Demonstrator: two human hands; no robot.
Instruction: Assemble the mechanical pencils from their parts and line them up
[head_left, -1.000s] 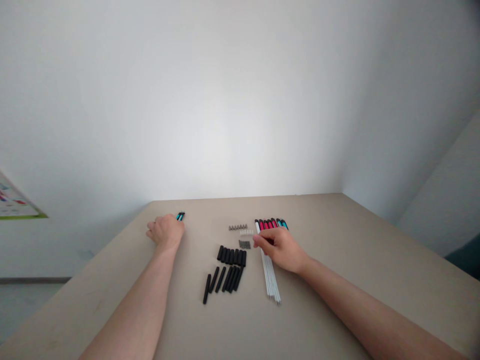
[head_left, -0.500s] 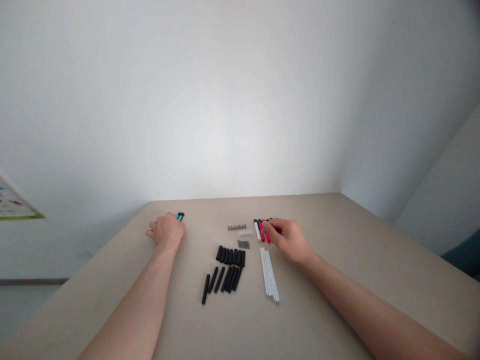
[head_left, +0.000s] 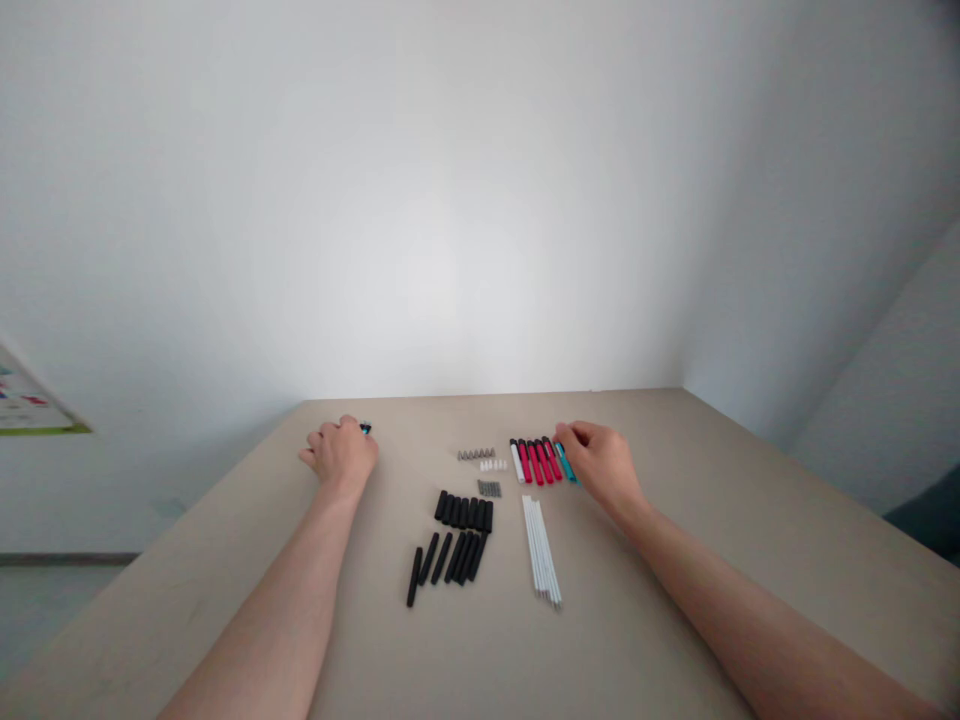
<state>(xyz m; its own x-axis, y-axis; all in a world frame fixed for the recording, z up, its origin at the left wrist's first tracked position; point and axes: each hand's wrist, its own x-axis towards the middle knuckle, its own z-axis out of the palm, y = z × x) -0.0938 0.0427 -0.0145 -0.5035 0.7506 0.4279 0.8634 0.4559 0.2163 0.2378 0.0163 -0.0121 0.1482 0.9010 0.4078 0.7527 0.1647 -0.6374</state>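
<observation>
Teal tube (head_left: 568,470): at least one, black far end, lying at the right end of the coloured row, on the far right part of the table (head_left: 637,620); the exact count is obscured by fingers.
Right hand (head_left: 604,462): just beside the teal tube at its far end; fingers curled, thumb and forefinger tips close together; whether anything is pinched between them cannot be told.
Red tubes (head_left: 538,464): several, black far ends, side by side, left of the teal tube.
White tube (head_left: 517,463): one, black far end, at the left end of the same row.
Teal-and-black piece (head_left: 365,428): far left, mostly hidden.
Left hand (head_left: 339,458): back uppermost, fingers bent, covering most of the teal-and-black piece; hold cannot be told.
Springs (head_left: 476,455): a short line, far middle.
Small white pieces (head_left: 493,466): a row just nearer than the springs.
Small grey pieces (head_left: 490,489): a tight set, nearer again.
Short black tubes (head_left: 463,511): a row, middle.
Long black tubes (head_left: 459,557): slanted row, nearer than the short black tubes, the leftmost set nearest.
White rods (head_left: 541,550): a bundle lying lengthwise, right of the black tubes, pointed ends near.
Wall (head_left: 480,200): pale, behind the table.
Green-edged sheet (head_left: 30,400): on the wall, left.
</observation>
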